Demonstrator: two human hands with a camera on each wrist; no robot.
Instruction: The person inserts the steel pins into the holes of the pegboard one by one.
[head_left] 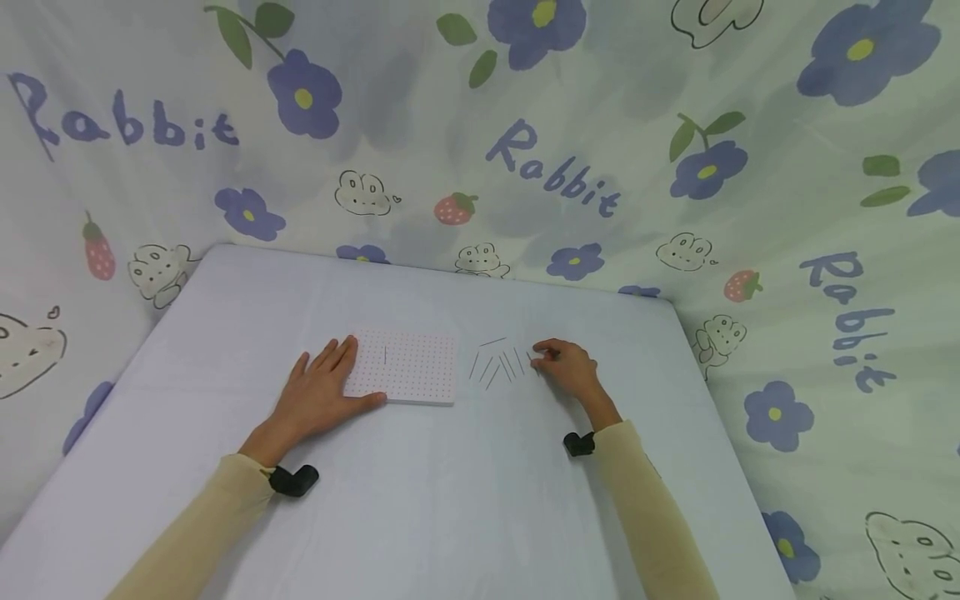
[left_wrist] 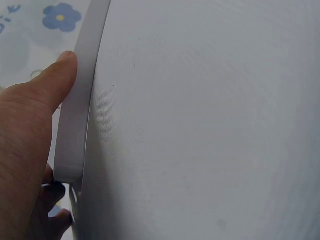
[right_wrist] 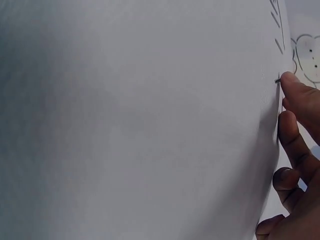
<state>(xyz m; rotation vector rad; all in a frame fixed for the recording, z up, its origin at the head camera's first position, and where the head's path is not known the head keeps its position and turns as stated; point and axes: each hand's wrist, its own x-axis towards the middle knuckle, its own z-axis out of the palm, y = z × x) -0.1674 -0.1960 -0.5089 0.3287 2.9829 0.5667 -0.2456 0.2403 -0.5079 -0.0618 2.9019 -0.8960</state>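
Toward the far edge of the table (head_left: 450, 508): one white dotted board (head_left: 420, 367), left hand (head_left: 318, 390) at its left edge, fingers extended, thumb along its near edge. Beyond the board's right edge: several thin dark sticks (head_left: 492, 341), loosely fanned; right hand (head_left: 572, 368), fingers bent, tips at the rightmost stick (head_left: 536, 371), grip or mere contact indeterminable.

White-covered table (head_left: 450, 500); behind and beside it, pale fabric (head_left: 405, 50) printed with purple flowers (head_left: 288, 108), strawberries (head_left: 452, 210), rabbits (head_left: 363, 196), "Rabbit" lettering (head_left: 531, 169).
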